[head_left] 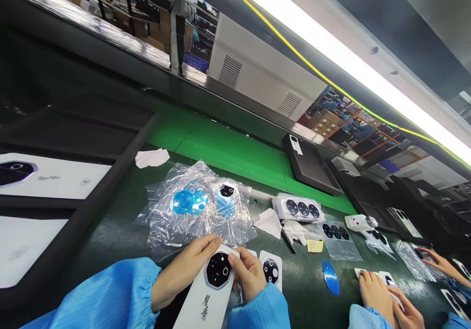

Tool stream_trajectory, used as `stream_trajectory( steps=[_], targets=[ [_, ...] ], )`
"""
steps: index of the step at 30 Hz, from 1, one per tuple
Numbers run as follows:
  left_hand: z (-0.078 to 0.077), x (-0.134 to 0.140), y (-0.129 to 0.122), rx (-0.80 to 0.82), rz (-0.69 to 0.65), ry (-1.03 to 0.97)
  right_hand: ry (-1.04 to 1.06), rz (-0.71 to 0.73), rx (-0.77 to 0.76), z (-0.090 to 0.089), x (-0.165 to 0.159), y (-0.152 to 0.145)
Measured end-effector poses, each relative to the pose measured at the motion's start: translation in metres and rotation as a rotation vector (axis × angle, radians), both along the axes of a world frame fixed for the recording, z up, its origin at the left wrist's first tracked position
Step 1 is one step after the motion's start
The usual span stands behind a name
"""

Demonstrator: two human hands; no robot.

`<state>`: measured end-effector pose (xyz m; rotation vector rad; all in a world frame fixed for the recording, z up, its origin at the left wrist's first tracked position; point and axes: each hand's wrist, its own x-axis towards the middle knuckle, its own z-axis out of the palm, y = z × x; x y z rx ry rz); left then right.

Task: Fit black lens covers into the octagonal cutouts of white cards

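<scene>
A white phone back cover (203,299) with a black octagonal camera lens plate (218,269) is tilted up in front of me. My left hand (189,265) is closed on its upper left edge. On the upper right, my right hand (248,272) grips the same cover, its thumb at the rim of the lens plate and its other fingers partly hidden behind. Close to my right wrist lies another white cover (276,265) with a round black lens plate. Just beyond my hands are clear plastic bags (165,231) holding blue round film pieces (183,202).
Black trays (84,196) with white covers stand at left. Lens plates in a bagged stack (299,208), white cloths (269,222), a yellow note (315,246), a blue oval film (330,278) and a white bottle (358,222) lie rightward. Co-workers' hands (379,294) work at far right.
</scene>
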<state>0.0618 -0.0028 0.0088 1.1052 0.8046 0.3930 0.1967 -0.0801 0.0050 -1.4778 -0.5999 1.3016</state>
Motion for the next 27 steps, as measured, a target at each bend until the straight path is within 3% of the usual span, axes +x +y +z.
stream_trajectory(
  steps=[14, 19, 27],
  targets=[
    [0.012, -0.006, -0.002, -0.026, -0.045, -0.027, -0.022, -0.085, 0.028, -0.011, 0.014, -0.005],
    [0.005, -0.006, -0.002, -0.006, -0.078, 0.001, 0.005, -0.136, 0.034, -0.008, 0.014, -0.005],
    [-0.004, -0.005, -0.002, -0.009, -0.129, -0.068, -0.024, -0.103, 0.043, -0.012, 0.017, -0.007]
  ],
)
